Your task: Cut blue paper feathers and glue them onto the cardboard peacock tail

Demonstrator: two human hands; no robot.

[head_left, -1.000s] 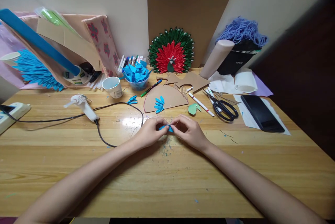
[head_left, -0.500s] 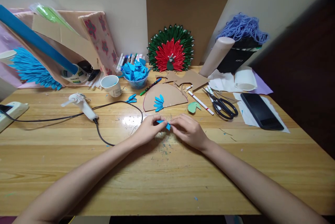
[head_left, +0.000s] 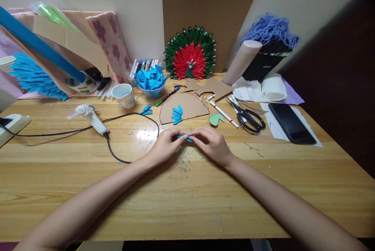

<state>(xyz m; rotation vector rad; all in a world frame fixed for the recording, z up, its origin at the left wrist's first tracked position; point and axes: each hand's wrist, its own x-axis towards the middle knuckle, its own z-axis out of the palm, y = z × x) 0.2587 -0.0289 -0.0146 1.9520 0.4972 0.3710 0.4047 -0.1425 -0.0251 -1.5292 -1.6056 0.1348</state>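
Observation:
My left hand [head_left: 165, 145] and my right hand [head_left: 211, 144] meet over the middle of the wooden table [head_left: 187, 200], both pinching a small blue folded paper piece [head_left: 185, 137] between their fingertips. Just beyond them lies a brown cardboard semicircle [head_left: 187, 107] with several blue paper petals [head_left: 177, 115] stuck on its front edge. A plastic bowl of blue paper pieces [head_left: 151, 81] stands further back, and a loose blue petal [head_left: 146, 110] lies left of the semicircle.
A white glue gun [head_left: 89, 117] with a black cord lies at the left, near a paper cup [head_left: 124, 95]. Scissors [head_left: 248, 117], a marker [head_left: 224, 114], a green paper shape [head_left: 216, 119] and a black phone [head_left: 291, 123] lie at the right. A red-and-green paper peacock [head_left: 190, 53] leans on cardboard at the back.
Both hands have stayed together on the blue paper piece, shifting it slightly between the fingertips. The view has tilted down a little.

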